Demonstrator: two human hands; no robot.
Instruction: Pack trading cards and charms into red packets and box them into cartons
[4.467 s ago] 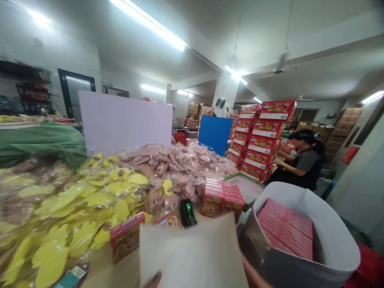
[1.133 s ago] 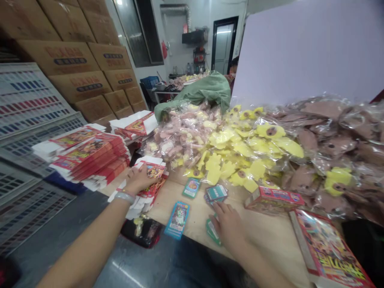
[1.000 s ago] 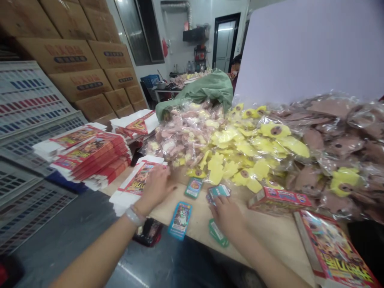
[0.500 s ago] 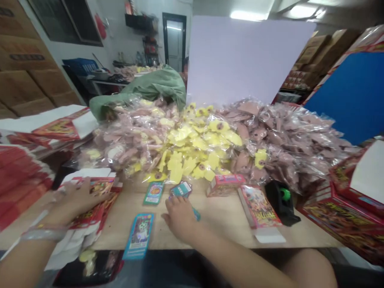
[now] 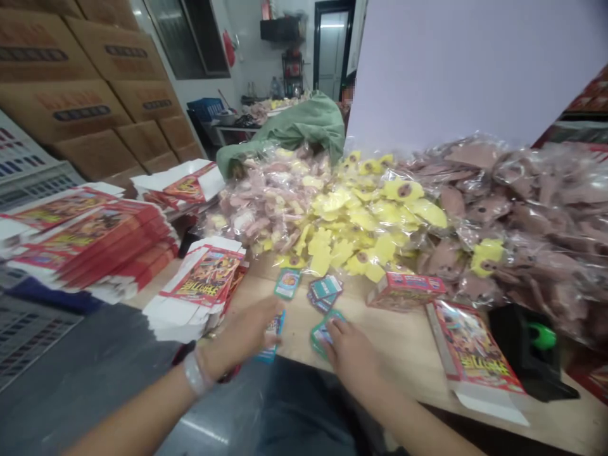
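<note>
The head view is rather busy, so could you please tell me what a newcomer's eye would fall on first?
Probably the heap of bagged yellow and brownish pieces along the far side of the table, with a large pale purple board behind its right part. Next, at the near edge, the left hand partly covers a blue card, and the right hand touches green cards.

Smooth printed cards with a coated look lie on a pale wooden tabletop that is smooth and dull. The cartons are glossy red printed paperboard with matt white flaps. Crinkled, shiny clear plastic covers the yellow pieces, the green cloth looks wrinkled and matt, and the lilac panel smooth and matt
</note>
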